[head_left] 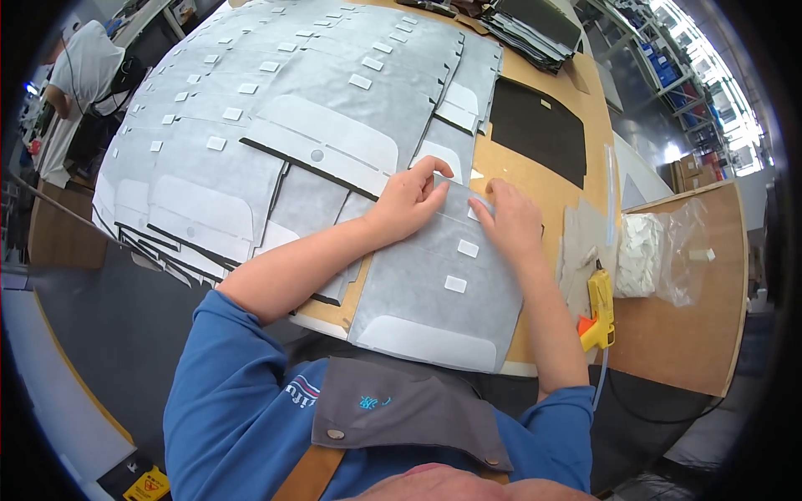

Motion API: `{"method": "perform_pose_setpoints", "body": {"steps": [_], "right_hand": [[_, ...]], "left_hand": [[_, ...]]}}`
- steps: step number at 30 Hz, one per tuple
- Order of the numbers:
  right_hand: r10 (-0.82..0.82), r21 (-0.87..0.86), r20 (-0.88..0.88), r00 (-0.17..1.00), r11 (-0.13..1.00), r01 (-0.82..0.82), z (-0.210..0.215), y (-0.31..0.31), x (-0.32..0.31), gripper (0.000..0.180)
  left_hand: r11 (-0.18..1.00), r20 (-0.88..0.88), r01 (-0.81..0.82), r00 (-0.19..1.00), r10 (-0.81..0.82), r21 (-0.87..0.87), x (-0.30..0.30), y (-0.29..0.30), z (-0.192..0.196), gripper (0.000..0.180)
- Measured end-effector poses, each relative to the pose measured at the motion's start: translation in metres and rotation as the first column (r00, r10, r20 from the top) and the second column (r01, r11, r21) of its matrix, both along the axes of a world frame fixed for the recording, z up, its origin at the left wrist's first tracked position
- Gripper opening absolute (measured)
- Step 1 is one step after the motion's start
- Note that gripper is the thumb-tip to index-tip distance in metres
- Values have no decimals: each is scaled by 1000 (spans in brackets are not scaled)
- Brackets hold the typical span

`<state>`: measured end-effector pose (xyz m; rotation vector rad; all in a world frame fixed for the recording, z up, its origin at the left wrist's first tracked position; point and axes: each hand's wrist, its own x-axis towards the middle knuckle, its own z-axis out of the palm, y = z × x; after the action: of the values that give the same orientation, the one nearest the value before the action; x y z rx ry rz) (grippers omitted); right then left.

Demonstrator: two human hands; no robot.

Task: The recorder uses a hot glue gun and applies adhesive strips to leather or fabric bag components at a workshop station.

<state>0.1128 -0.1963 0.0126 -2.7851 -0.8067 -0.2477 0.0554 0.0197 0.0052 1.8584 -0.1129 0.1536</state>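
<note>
A grey felt-like panel [426, 275] lies in front of me, with several small white tabs [468, 249] in a row and a pale rounded patch at its near edge. My left hand [409, 200] rests at the panel's far left corner, index finger bent and thumb apart from it. My right hand [513, 221] is over the far right part, its thumb beside a partly covered white tab [474, 214]. Both hands look open, with nothing visible gripped. The undersides of the fingers are hidden.
Many similar grey panels [334, 92] overlap across the table's left. A black panel [539, 129] and a stack of dark sheets [530, 33] lie beyond. At right are a yellow glue gun [598, 309], its cable, and a clear bag of white pieces [647, 255]. Another person [83, 71] sits far left.
</note>
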Motion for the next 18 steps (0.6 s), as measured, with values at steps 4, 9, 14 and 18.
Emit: {"method": "perform_pose_setpoints", "body": {"steps": [4, 9, 14, 18], "right_hand": [[-90, -101, -299, 950, 993, 62, 22, 6, 5, 37], [292, 143, 64, 954, 944, -298, 31, -13, 4, 21], [397, 506, -49, 917, 801, -319, 63, -37, -18, 14], [363, 615, -214, 907, 771, -163, 63, -48, -22, 14]], "left_hand": [[990, 66, 35, 997, -44, 136, -3, -5, 1, 13], [990, 120, -132, 985, 124, 58, -4, 11, 17, 11], [969, 87, -245, 967, 242, 31, -39, 41, 31, 27], [987, -547, -46, 836, -47, -156, -85, 46, 34, 39]]}}
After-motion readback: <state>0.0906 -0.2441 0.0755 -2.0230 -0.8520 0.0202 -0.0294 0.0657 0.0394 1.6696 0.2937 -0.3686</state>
